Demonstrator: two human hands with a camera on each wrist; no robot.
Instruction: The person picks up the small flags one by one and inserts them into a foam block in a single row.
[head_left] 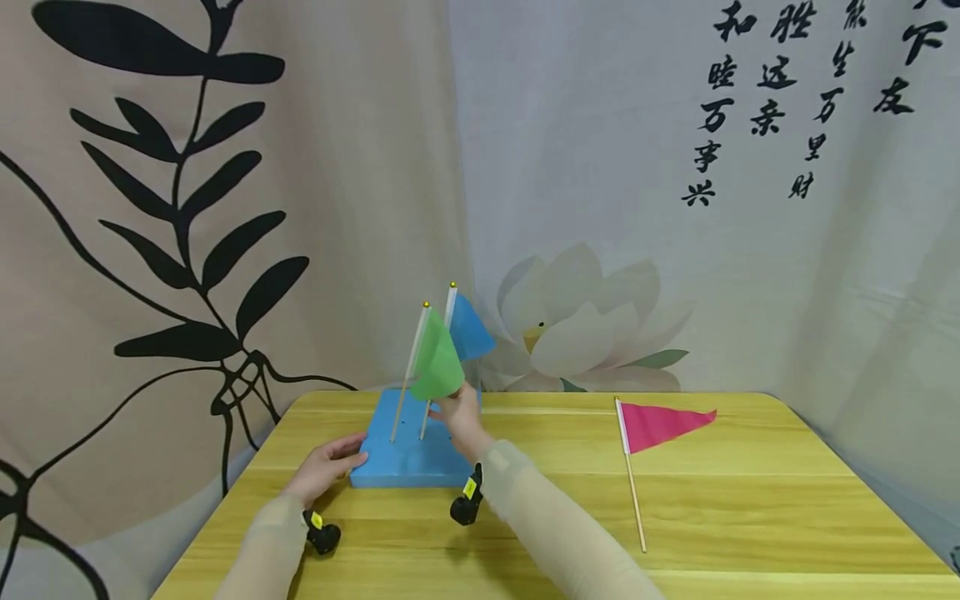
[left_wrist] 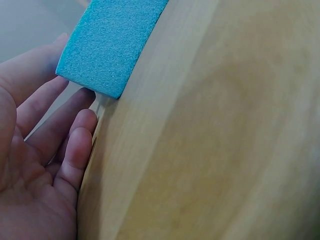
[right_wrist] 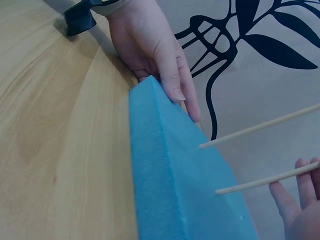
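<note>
Blue foam block: two flags standing, one lying; left hand flat, right hand released.

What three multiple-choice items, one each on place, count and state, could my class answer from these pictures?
1. Where does the pink flag lie?
A. On the table
B. In the foam block
C. In a hand

2. How many flags stand in the block?
A. One
B. Two
C. Three

3. What does the left hand do?
A. Lifts a flag
B. Rests flat against the block's edge
C. Hangs off the table

Key: 1 A, it lies flat right of the block. 2 B, green flag and blue flag. 3 B, straight fingers touch the block.
</note>
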